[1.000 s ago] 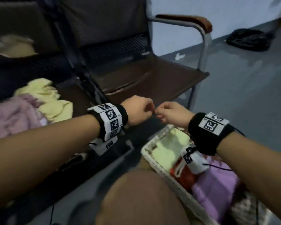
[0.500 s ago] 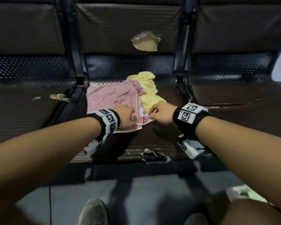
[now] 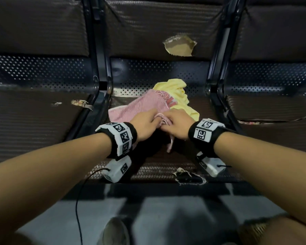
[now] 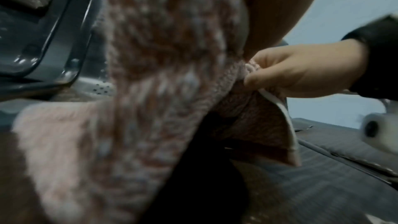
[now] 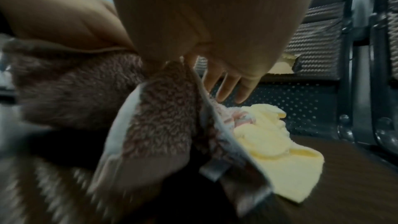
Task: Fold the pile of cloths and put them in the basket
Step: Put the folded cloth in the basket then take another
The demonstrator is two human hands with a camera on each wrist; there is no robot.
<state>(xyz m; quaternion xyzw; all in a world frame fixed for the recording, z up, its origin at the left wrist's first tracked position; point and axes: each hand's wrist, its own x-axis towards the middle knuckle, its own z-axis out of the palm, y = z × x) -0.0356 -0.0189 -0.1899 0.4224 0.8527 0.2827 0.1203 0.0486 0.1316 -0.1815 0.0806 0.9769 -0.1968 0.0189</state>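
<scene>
A fluffy pink cloth (image 3: pixel 140 106) lies on the middle seat of a dark bench, with a crumpled yellow cloth (image 3: pixel 179 96) behind and to its right. My left hand (image 3: pixel 147 123) and right hand (image 3: pixel 175 123) meet at the pink cloth's near edge, and both pinch it. The near corner is lifted off the seat and a pink flap (image 3: pixel 170 145) hangs below my hands. In the left wrist view my right hand (image 4: pixel 301 72) pinches the white-trimmed edge of the pink cloth (image 4: pixel 161 74). The right wrist view shows the pink cloth (image 5: pixel 163 117) gathered up and the yellow cloth (image 5: pixel 280 156) flat on the seat. The basket is out of view.
The bench has three dark padded seats with black metal dividers (image 3: pixel 99 82) between them. A tear in the backrest (image 3: pixel 179 45) shows tan foam, and the seat's front edge is torn (image 3: pixel 189 175). A shoe (image 3: pixel 116 232) rests on the grey floor below. A thin cable (image 3: pixel 79 200) hangs from my left wrist.
My view swung from the basket to the bench. Both hands reached the pink cloth, came together at its near edge and lifted it off the seat.
</scene>
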